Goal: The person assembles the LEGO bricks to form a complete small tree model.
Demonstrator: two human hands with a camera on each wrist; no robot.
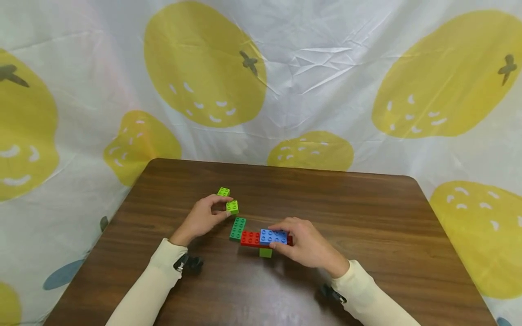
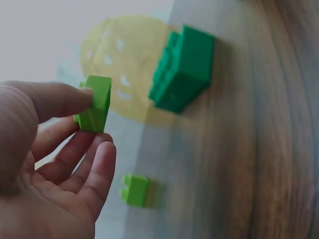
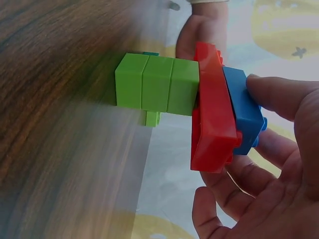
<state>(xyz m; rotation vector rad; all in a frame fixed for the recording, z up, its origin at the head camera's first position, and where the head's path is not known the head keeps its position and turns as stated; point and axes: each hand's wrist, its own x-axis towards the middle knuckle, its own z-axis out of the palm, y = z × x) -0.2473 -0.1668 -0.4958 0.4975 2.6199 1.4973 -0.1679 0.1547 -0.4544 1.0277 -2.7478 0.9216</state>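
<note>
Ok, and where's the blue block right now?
In the head view, the blue block is just right of centre, gripped by the right hand and against the top of the red layer, above the light-green stack.

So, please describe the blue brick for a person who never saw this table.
On the brown table, look for the right hand. It holds the blue brick, which sits on red bricks above a light green column. Only this one is blue; its neighbours are red or green.
</note>
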